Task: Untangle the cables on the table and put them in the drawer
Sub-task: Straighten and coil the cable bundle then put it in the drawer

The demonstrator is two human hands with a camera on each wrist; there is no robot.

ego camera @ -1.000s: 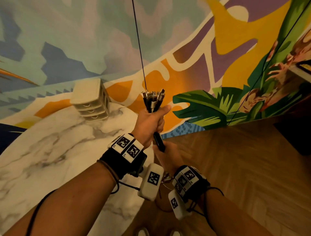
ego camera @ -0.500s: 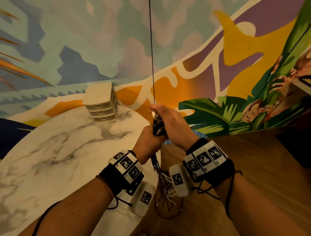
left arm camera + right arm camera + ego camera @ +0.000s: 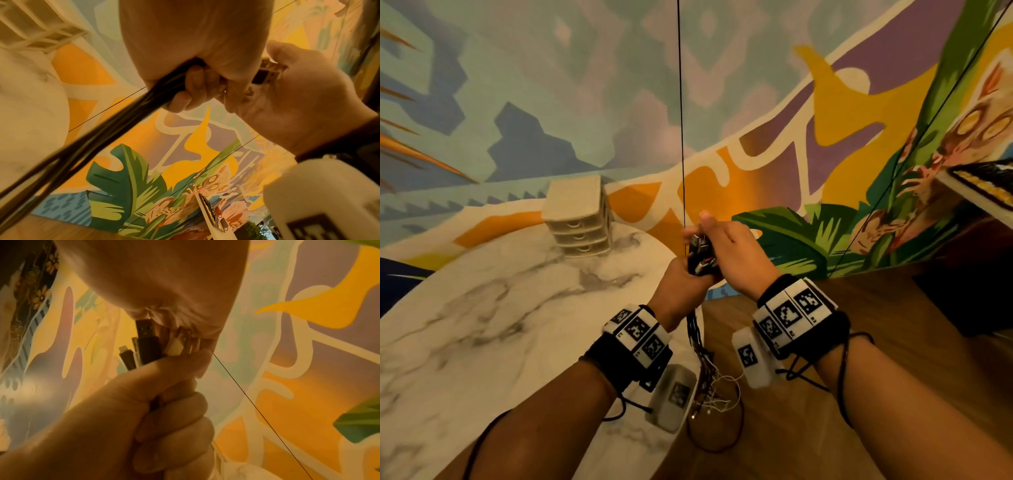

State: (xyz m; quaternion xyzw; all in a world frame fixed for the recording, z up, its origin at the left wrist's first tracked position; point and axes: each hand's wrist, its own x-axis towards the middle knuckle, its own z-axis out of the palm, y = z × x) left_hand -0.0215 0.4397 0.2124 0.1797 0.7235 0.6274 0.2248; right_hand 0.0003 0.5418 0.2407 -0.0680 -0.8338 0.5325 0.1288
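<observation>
Gripping a bunch of cables [image 3: 701, 260] in a closed fist, the left hand [image 3: 677, 297] holds them up beyond the edge of the marble table [image 3: 482, 325], above the wooden floor [image 3: 893, 342]. The fingers [image 3: 185, 91] curl tightly round the dark cords, and the plug ends [image 3: 149, 344] stick out of the top of the fist: a black flat plug, a smaller black one beside it, and some pale or metal ones next to those. Below the fist the cords hang down in a loose bundle [image 3: 702, 356], with thin white wires and a black loop trailing near the floor between the two wrists.

The right hand [image 3: 732, 253] sits over the top of the plugs, palm against their tips and thumb pointing up; its fingers wrap over the far side of the bunch, but how firmly they grasp it I cannot tell. In the right wrist view the plug tips press into the palm [image 3: 174, 288].

A small cream set of three drawers [image 3: 578, 219] stands on the far part of the table, near the painted wall [image 3: 791, 137], well apart from the hands; all its drawers look pushed in. A thin black line [image 3: 680, 102] runs straight up the wall from behind the hands. Both wrists wear black bands with white marker tags [image 3: 787, 315].
</observation>
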